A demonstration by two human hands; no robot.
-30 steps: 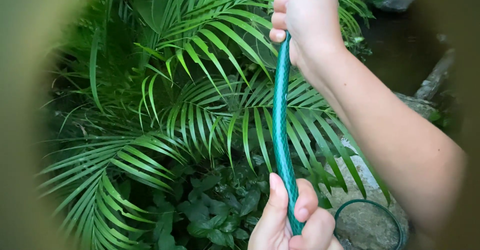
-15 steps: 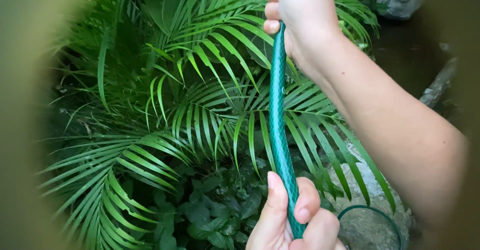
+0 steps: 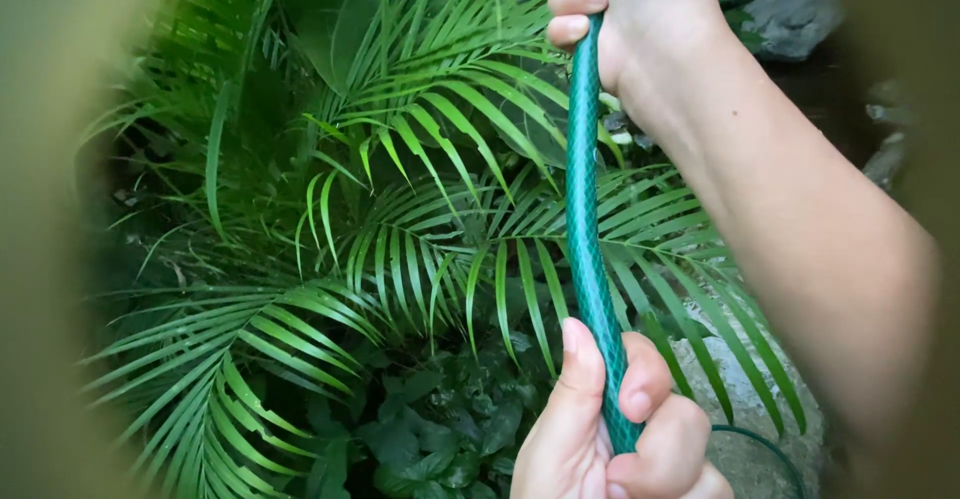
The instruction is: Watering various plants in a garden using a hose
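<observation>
The left hand [image 3: 610,429] and the right hand [image 3: 640,9] are each clenched around the green hose [image 3: 585,219], which stretches between them above the palm fronds [image 3: 400,229].

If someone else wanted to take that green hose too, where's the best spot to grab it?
Probably the bare straight stretch of the green hose between the right hand above and the left hand below. It is round, thin and taut, so fingers could wrap it from the open left side, over the palm fronds.

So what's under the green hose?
Below the green hose, held between the right hand and left hand, are palm fronds, dark leafy plants and a rock. The ground is covered by leaves.
</observation>
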